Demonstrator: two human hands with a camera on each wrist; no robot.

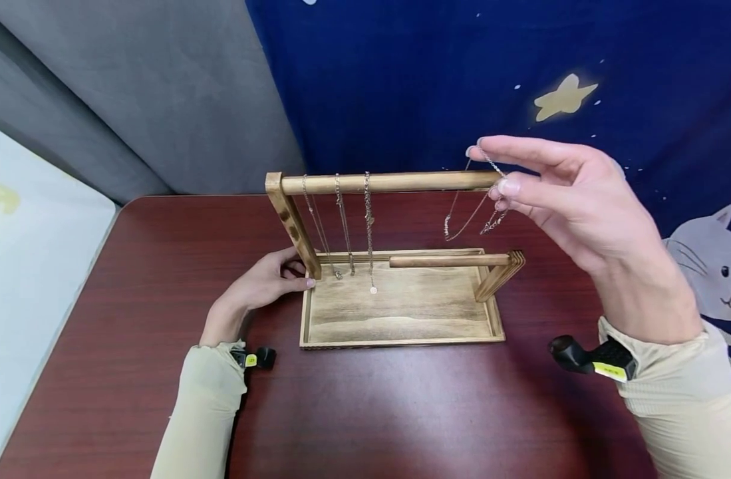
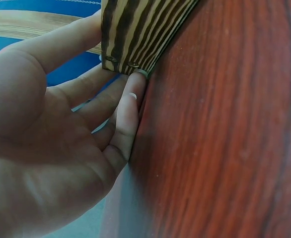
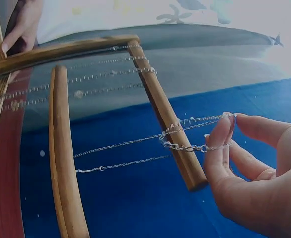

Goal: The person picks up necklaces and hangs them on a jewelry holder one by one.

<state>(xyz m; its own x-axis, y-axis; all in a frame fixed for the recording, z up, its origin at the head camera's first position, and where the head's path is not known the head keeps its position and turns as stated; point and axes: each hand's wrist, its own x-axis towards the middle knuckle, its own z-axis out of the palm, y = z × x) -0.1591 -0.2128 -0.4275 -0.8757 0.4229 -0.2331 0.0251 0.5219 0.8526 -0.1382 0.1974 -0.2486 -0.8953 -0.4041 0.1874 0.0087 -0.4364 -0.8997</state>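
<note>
A wooden necklace stand (image 1: 293,229) stands on the table, its long upper bar (image 1: 425,181) reaching rightward from the left post. Three thin chain necklaces (image 1: 368,219) hang from that bar. My left hand (image 1: 260,283) grips the stand at the foot of the left post, its thumb on the base's side; the left wrist view shows the fingertips at the striped wood (image 2: 140,34). At the bar's right end, my right hand (image 1: 581,199) holds another chain necklace (image 3: 185,148) between thumb and fingers. In the right wrist view this chain passes around the bar near its free end.
A shorter lower bar (image 1: 449,261) on a right-hand post (image 1: 491,283) juts leftward over the shallow base tray (image 1: 401,343). Behind the reddish-brown table (image 1: 401,412) hang a grey curtain (image 1: 179,80) and a blue star-patterned cloth (image 1: 401,80).
</note>
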